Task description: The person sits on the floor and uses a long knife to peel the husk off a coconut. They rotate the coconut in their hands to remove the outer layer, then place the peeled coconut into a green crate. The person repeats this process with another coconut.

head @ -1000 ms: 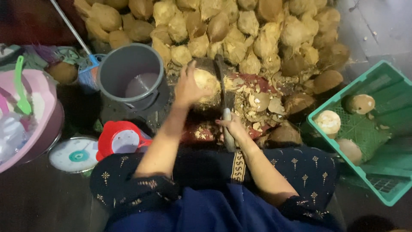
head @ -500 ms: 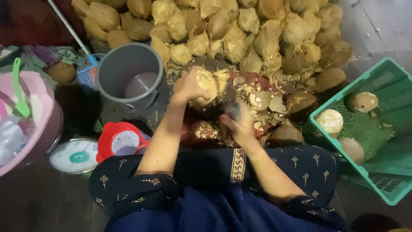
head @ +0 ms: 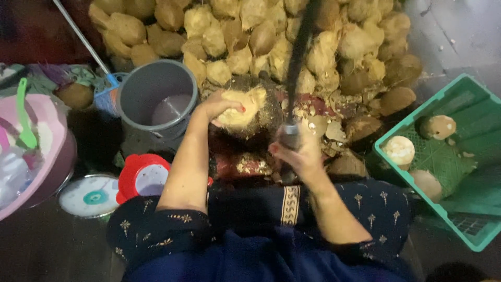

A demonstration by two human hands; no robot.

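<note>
To the left stands a grey bucket [head: 156, 99]. My left hand [head: 219, 107] lies on a husked coconut [head: 244, 108], fingers curled over its top, steadying it at centre. Just right, my right hand [head: 297, 151] has its fingers clamped round a long blade [head: 300, 57], raised upright. Far right, a green crate [head: 459, 177] holds peeled coconuts.

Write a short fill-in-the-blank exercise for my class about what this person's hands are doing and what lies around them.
1. The left hand steadies a husked ____ on the block.
2. The right hand grips a long blade that is raised ____.
3. The crate holding three peeled coconuts is coloured ____.
4. The grey bucket stands on the person's ____ side.

Missing words: coconut; upward; green; left
</note>
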